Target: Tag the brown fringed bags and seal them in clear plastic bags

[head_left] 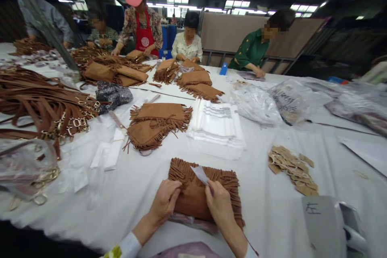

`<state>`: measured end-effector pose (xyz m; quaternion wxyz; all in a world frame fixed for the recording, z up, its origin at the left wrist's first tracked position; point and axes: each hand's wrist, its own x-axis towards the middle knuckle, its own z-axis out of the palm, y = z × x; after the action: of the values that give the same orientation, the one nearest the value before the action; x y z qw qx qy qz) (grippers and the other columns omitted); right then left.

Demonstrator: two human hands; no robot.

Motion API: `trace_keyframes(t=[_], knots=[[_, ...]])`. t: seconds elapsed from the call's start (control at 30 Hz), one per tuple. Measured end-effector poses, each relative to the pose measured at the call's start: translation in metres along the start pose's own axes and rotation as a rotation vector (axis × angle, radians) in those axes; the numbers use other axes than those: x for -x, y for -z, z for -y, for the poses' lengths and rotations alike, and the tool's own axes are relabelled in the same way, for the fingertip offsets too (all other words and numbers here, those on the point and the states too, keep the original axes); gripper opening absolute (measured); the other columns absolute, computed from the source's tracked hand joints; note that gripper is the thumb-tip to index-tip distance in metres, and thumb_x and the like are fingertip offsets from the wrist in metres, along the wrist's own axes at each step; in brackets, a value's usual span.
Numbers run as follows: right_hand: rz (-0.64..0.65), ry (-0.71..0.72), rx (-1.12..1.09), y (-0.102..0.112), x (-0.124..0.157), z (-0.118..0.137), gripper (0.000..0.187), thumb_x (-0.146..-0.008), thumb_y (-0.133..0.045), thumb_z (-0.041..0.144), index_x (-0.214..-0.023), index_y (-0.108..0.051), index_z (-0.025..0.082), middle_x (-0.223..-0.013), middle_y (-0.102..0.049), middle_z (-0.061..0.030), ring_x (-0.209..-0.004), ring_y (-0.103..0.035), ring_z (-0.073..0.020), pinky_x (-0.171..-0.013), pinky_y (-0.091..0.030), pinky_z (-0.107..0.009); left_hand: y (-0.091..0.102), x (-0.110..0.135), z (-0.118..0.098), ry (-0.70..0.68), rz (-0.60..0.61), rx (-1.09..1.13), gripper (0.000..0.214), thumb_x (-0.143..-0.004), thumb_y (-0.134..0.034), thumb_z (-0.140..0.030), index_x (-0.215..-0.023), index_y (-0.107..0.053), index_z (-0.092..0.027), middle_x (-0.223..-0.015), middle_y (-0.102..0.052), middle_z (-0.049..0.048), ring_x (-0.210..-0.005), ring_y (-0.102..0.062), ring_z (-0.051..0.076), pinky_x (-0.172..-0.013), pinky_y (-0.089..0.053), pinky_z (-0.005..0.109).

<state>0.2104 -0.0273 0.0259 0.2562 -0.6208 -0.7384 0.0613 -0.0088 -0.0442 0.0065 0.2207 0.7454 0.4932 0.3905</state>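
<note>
A brown fringed suede-look bag (193, 201) lies flat on the white table in front of me, its fringe spreading along the far and right sides. My left hand (165, 200) is closed at the bag's left edge, thumb and fingers gripping there. My right hand (219, 201) rests over the right part of the bag and pinches a small whitish strip (199, 174), which could be paper or thin plastic. The strip's lower end is hidden by my fingers. Under the bag's near edge, a crumpled clear plastic piece (193, 222) sticks out.
Beyond the bag lie a stack of white printed plastic bags (219, 119) and more fringed bags (160, 123). Brown straps with gold clasps (69, 117) crowd the left. Cardboard tags (292, 169) and a grey device (325, 225) sit right. Several co-workers stand or sit across the table.
</note>
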Motion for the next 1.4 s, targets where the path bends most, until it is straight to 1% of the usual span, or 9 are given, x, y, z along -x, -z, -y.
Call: trace_keyframes(t=[0.13, 0.3, 0.43, 0.6, 0.87, 0.97, 1.17, 1.3, 1.4], knots=[[-0.074, -0.007, -0.027, 0.003, -0.004, -0.005, 0.028, -0.09, -0.04, 0.022, -0.089, -0.067, 0.016, -0.073, -0.064, -0.0062, -0.066, -0.061, -0.0176, -0.063, -0.045, -0.028, -0.007, -0.015, 0.0, 0.265, -0.109, -0.043, 0.032, -0.098, -0.032, -0.032, -0.108, -0.059, -0.019, -0.098, -0.067, 0.0086, -0.094, -0.06, 0.021, -0.085, -0.049, 0.039], [-0.115, -0.036, 0.033, 0.016, -0.008, -0.008, 0.028, -0.09, -0.04, 0.023, -0.09, -0.067, 0.016, -0.075, -0.066, -0.0072, -0.067, -0.062, -0.0188, -0.064, -0.045, -0.029, -0.011, -0.026, -0.009, 0.034, 0.194, 0.046, 0.032, -0.096, -0.036, -0.033, -0.109, -0.063, -0.021, -0.11, -0.068, 0.009, -0.098, -0.06, 0.021, -0.089, -0.05, 0.041], [-0.085, -0.034, 0.079, 0.018, -0.004, 0.004, 0.028, -0.091, -0.039, 0.021, -0.092, -0.066, 0.016, -0.073, -0.062, -0.0063, -0.064, -0.06, -0.0182, -0.06, -0.044, -0.028, -0.003, -0.014, -0.008, 0.145, -0.079, 0.165, 0.031, -0.096, -0.039, -0.034, -0.106, -0.066, -0.021, -0.122, -0.065, 0.0081, -0.112, -0.058, 0.022, -0.098, -0.047, 0.043], [0.099, 0.008, 0.024, -0.004, 0.001, 0.039, 0.022, -0.085, -0.043, 0.012, -0.084, -0.064, 0.02, -0.073, -0.062, -0.0045, -0.063, -0.06, -0.0167, -0.059, -0.044, -0.025, 0.004, -0.004, -0.004, 0.423, -0.287, 0.266, 0.038, -0.095, -0.042, -0.04, -0.121, -0.061, -0.02, -0.106, -0.072, 0.0064, -0.089, -0.069, 0.019, -0.086, -0.056, 0.037], [0.365, 0.062, -0.492, -0.01, -0.002, 0.074, 0.014, -0.083, -0.052, 0.016, -0.079, -0.065, 0.018, -0.073, -0.067, -0.0022, -0.062, -0.06, -0.0146, -0.057, -0.045, -0.023, -0.006, -0.01, 0.003, 0.155, -0.124, 0.101, 0.032, -0.094, -0.046, -0.031, -0.121, -0.062, -0.026, -0.133, -0.058, 0.0065, -0.122, -0.055, 0.02, -0.105, -0.046, 0.04], [0.319, 0.034, -0.585, 0.011, 0.008, 0.062, 0.021, -0.088, -0.049, 0.026, -0.089, -0.069, 0.019, -0.074, -0.068, -0.0024, -0.063, -0.061, -0.0148, -0.058, -0.047, -0.024, -0.009, -0.008, 0.006, 0.052, 0.017, -0.001, 0.034, -0.095, -0.043, -0.027, -0.124, -0.06, -0.024, -0.137, -0.054, 0.0107, -0.125, -0.052, 0.021, -0.104, -0.047, 0.042], [-0.131, -0.178, -0.36, 0.043, 0.049, -0.012, 0.025, -0.089, -0.05, 0.036, -0.093, -0.07, 0.022, -0.091, -0.071, -0.0085, -0.084, -0.067, -0.0218, -0.079, -0.053, -0.034, 0.002, 0.0, 0.002, -0.089, 0.229, -0.238, 0.04, -0.091, -0.049, -0.032, -0.131, -0.053, -0.029, -0.146, -0.045, 0.0086, -0.139, -0.031, 0.033, -0.11, -0.026, 0.066], [-0.25, -0.34, -0.182, 0.048, 0.078, -0.057, 0.031, -0.09, -0.048, 0.039, -0.105, -0.067, 0.019, -0.101, -0.07, -0.0122, -0.093, -0.065, -0.0248, -0.082, -0.054, -0.04, 0.002, 0.014, 0.014, 0.199, -0.077, -0.182, 0.054, -0.091, -0.044, -0.04, -0.143, -0.036, -0.025, -0.152, -0.033, 0.0122, -0.139, -0.031, 0.032, -0.111, -0.029, 0.06], [-0.232, -0.399, -0.157, 0.039, 0.092, -0.066, 0.039, -0.088, -0.051, 0.04, -0.118, -0.061, 0.017, -0.109, -0.068, -0.0137, -0.1, -0.064, -0.0262, -0.085, -0.055, -0.042, -0.006, 0.031, 0.03, 0.456, -0.073, -0.013, 0.073, -0.086, -0.047, -0.052, -0.148, -0.023, -0.019, -0.148, -0.037, 0.0159, -0.128, -0.047, 0.033, -0.104, -0.042, 0.055]])
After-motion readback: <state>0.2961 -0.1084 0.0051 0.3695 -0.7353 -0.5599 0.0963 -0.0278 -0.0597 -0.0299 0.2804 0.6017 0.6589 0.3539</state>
